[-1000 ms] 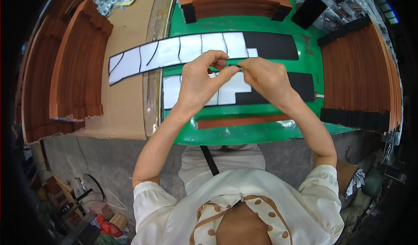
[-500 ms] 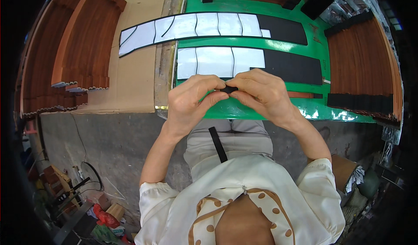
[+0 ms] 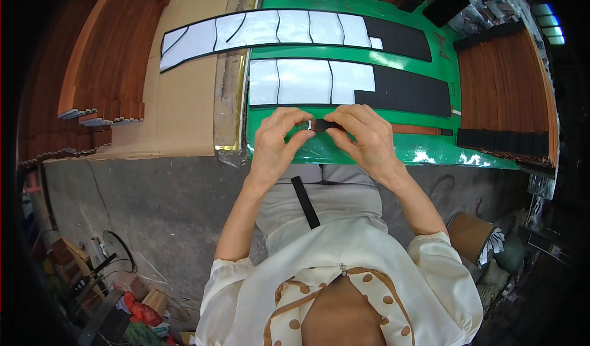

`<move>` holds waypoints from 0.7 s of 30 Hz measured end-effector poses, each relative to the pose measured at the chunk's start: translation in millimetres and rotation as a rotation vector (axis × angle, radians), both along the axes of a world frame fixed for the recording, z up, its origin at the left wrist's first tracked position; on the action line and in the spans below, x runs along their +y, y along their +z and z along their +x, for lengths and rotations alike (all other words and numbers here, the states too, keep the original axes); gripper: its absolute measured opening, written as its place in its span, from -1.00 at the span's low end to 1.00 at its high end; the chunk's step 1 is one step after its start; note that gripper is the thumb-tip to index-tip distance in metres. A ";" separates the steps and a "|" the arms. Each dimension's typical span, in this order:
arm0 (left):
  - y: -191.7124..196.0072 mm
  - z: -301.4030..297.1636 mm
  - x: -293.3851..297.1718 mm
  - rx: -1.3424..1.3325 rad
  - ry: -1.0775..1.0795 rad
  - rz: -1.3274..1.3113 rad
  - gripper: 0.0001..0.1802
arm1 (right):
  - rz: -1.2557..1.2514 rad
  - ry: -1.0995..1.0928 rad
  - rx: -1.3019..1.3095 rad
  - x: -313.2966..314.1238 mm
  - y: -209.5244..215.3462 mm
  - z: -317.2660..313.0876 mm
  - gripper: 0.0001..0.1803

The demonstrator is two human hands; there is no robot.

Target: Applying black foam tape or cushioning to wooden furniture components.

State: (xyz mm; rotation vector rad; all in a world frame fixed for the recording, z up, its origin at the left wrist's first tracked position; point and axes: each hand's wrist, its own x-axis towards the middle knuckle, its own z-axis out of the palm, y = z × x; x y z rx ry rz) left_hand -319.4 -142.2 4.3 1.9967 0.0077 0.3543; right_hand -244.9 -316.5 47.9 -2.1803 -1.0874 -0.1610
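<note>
Centrally, a small black strip point(image 3: 321, 125) is pinched between left hand point(image 3: 278, 142) and right hand point(image 3: 361, 138) above the green desk point(image 3: 430, 149) near edge; two long black-and-white sheets point(image 3: 319, 83) are laid beyond.

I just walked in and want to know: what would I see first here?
First you would see the two hands together in the middle: the left hand and the right hand pinch a small black strip piece between their fingertips. Just behind them lies a bright green mat with two long black sheets partly peeled to shiny white. Stacks of reddish-brown wooden slats stand at the right, with more at the left.
</note>
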 end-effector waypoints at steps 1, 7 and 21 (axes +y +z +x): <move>0.1 0.1 0.0 0.001 0.001 -0.002 -0.71 | 0.002 0.008 -0.022 0.8 -0.6 0.1 -0.74; -1.2 1.3 -0.7 -0.001 0.001 -0.020 -0.72 | -0.035 0.014 -0.044 1.9 0.1 0.1 -0.74; 0.3 1.6 -0.2 0.013 -0.008 -0.016 -0.73 | -0.030 0.036 -0.044 2.9 -2.3 3.2 -0.74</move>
